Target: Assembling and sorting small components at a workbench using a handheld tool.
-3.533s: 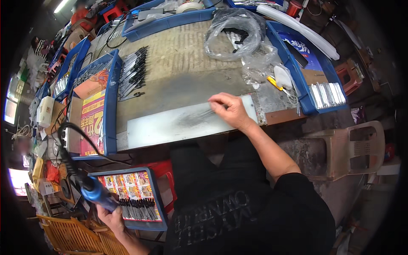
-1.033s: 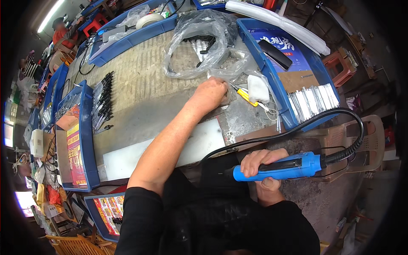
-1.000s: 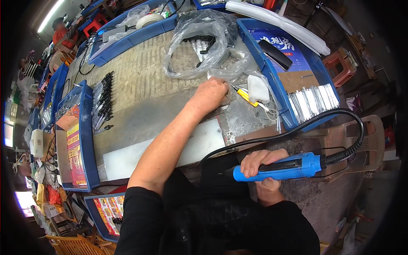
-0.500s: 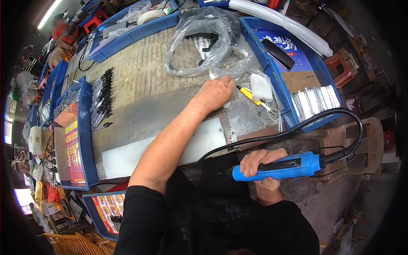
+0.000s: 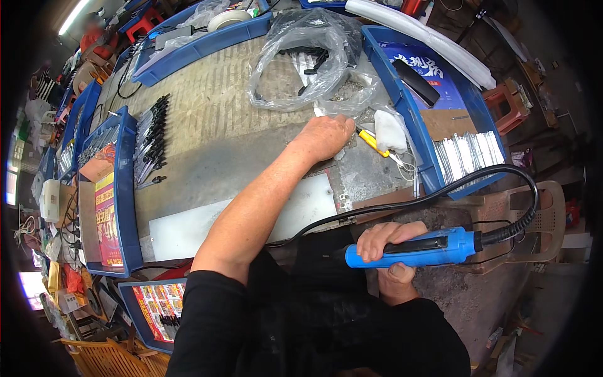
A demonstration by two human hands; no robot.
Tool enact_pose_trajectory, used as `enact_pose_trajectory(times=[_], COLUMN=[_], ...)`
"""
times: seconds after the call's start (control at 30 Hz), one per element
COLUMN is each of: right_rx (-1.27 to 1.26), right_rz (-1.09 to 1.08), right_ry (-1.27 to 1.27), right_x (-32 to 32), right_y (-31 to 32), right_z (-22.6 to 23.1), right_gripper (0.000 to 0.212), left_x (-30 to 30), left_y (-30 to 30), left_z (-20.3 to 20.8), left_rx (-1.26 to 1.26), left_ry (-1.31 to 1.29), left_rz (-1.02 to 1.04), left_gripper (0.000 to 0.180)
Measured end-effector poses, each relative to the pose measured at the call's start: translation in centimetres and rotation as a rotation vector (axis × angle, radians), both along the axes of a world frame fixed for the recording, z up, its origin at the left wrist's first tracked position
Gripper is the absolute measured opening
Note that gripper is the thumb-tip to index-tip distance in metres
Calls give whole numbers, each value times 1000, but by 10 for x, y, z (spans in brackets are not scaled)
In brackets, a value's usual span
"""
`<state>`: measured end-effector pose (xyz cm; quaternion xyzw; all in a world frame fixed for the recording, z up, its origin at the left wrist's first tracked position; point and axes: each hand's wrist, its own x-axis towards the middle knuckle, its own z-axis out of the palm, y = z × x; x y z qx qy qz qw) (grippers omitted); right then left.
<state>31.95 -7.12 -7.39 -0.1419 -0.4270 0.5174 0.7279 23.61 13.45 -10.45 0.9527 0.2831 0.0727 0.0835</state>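
My right hand [image 5: 391, 246] is wrapped round the body of a blue electric screwdriver [image 5: 433, 247], whose tip points left above my lap. A black cord runs from its right end. My left hand [image 5: 325, 137] is stretched forward over the table, knuckles up. Its fingers are curled down beside small loose bits at the mouth of a clear plastic bag [image 5: 267, 94]; whatever they pinch is hidden. Just right of the hand lie a yellow-handled tool [image 5: 372, 142] and a white pad or block [image 5: 390, 131]. Under my left forearm is a pale flat plate [image 5: 308, 204].
A row of black-tipped clear rods [image 5: 152, 135] lies at left beside a blue tray [image 5: 129, 207]. At right, another blue tray [image 5: 402, 94] holds a phone [image 5: 417, 83] and shiny metal strips [image 5: 468, 157]. The screwdriver's cord [image 5: 377, 204] arcs over the table's front edge.
The whole view has shifted slightly. My left hand stays by the bag's mouth with its fingers curled; the right hand keeps the same hold on the screwdriver.
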Motion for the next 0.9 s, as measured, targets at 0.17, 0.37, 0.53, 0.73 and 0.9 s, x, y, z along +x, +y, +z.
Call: enact_pose_trajectory(times=[0.17, 0.37, 0.53, 0.73, 0.9], right_rx=[15, 6, 5, 11, 18], right_rz=[-2, -12, -22, -27, -63], right_ry=[4, 5, -27, -31, -90], right_x=[2, 1, 2, 1, 2], right_y=[1, 1, 0, -1, 2], right_z=[-5, -2, -3, -4, -1], right_gripper=[39, 37, 38, 38, 38], left_x=[2, 3, 6, 5, 8], left_y=[-2, 0, -1, 1, 2], left_z=[-2, -2, 1, 2, 4], left_rx=[-9, -63, -175, -203, -184], left_ry=[-14, -113, -84, -78, -90], left_rz=[10, 24, 78, 81, 62], left_gripper=[12, 12, 15, 14, 13])
